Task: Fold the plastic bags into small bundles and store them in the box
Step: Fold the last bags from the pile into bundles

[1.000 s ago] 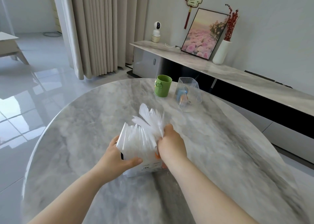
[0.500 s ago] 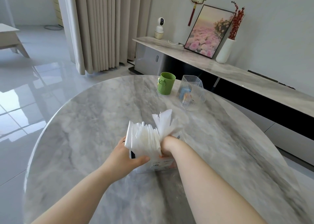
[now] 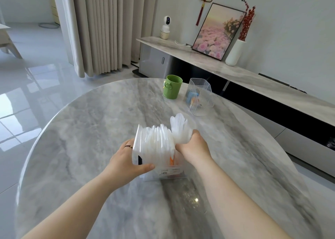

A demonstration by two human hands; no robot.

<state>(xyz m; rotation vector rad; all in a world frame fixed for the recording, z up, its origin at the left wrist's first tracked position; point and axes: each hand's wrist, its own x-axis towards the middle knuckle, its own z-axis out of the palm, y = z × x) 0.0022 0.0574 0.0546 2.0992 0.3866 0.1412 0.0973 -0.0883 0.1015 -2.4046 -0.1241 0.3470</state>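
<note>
A white box (image 3: 168, 172) stands on the round marble table (image 3: 94, 122), packed with several folded white plastic bags (image 3: 155, 141) standing upright in a row. My left hand (image 3: 126, 160) grips the box's left side, thumb across its front face. My right hand (image 3: 193, 147) grips one folded white bag (image 3: 179, 128) at the right end of the row; the bag's top fans out above my fingers and its lower part is hidden between hand and box.
A green cup (image 3: 172, 86) and a clear ribbed container (image 3: 200, 97) with small colourful items stand at the table's far side. Beyond is a long marble sideboard (image 3: 253, 79) with a picture, a white vase and a small camera. Curtains hang at the back left.
The bag in my right hand has gone lower into the right end of the box's row. My left hand has kept its hold on the box.
</note>
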